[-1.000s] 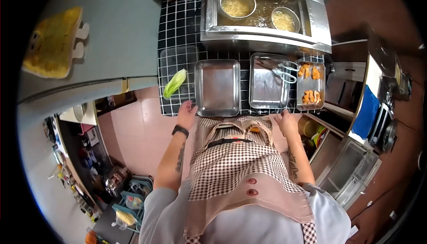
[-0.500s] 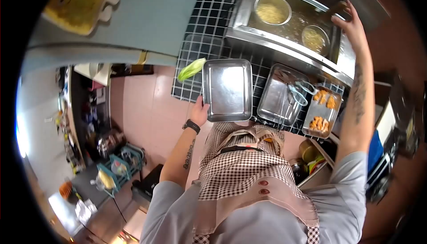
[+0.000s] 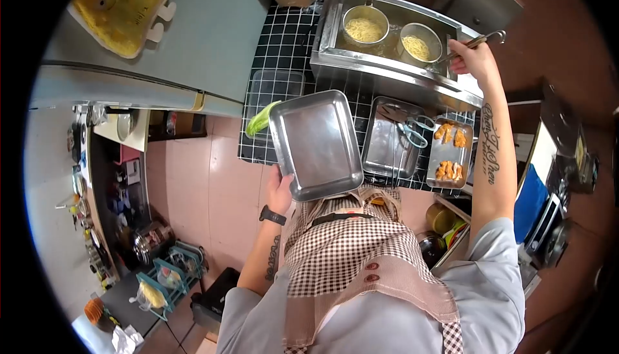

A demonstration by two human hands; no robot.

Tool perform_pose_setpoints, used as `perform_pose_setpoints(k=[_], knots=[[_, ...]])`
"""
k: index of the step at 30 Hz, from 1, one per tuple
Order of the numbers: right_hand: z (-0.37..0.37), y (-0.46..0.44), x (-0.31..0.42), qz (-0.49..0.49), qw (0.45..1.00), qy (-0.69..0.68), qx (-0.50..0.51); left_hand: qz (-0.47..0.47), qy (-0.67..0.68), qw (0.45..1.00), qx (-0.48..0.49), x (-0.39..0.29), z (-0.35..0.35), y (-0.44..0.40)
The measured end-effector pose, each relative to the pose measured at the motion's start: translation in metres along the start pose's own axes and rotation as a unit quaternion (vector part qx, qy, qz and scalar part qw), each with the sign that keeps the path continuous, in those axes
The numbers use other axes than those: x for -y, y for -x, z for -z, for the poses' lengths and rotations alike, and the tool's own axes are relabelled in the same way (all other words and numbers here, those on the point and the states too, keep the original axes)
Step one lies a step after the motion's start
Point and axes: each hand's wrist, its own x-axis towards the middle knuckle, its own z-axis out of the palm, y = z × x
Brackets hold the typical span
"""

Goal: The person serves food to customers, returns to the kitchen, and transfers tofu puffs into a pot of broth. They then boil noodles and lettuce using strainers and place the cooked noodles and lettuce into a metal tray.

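Observation:
My left hand (image 3: pixel 279 191) grips the near left edge of a bare metal tray (image 3: pixel 317 146), which tilts a little over the counter's front edge. At the cooker, my right hand (image 3: pixel 475 59) is closed around the long handle of a noodle strainer (image 3: pixel 420 33). Pale noodles (image 3: pixel 416 48) lie in its basket, which hangs at or just above the water; the exact height is hard to tell. A second noodle strainer (image 3: pixel 365 17) with noodles sits to its left, its wooden handle pointing away. Behind the tray's left side lies a green leafy vegetable (image 3: pixel 260 120).
On the tiled counter (image 3: pixel 274 35), a metal tray (image 3: pixel 387 155) holds scissors (image 3: pixel 414 132). Beside it, a smaller tray (image 3: pixel 449 155) carries orange-brown food pieces. The cooker's metal rim (image 3: pixel 380 64) stands above them. A grey-green fridge-like surface (image 3: pixel 200 25) borders the left.
My right hand has closed around the strainer's handle, and its basket appears raised and tipped. The tray in my left hand has turned and come closer to me. The camera view has shifted slightly.

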Motion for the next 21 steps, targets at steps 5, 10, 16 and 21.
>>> perform_pose_setpoints(k=[5, 10, 16, 21], knots=[[0.002, 0.094, -0.007, 0.094, 0.983, -0.038, -0.154, -0.023, 0.020, 0.997, 0.077, -0.020, 0.007, -0.005], [-0.073, 0.165, -0.070, 0.141, 0.933, -0.274, -0.188, -0.016, 0.065, 0.993, 0.093, -0.033, 0.008, -0.009], [-0.117, 0.163, -0.091, 0.170, 0.888, -0.368, -0.216, 0.020, 0.133, 0.985, 0.104, -0.043, 0.005, -0.017], [-0.065, 0.142, -0.044, 0.113, 0.895, -0.379, -0.206, -0.004, 0.136, 0.978, 0.158, -0.044, 0.006, -0.031]])
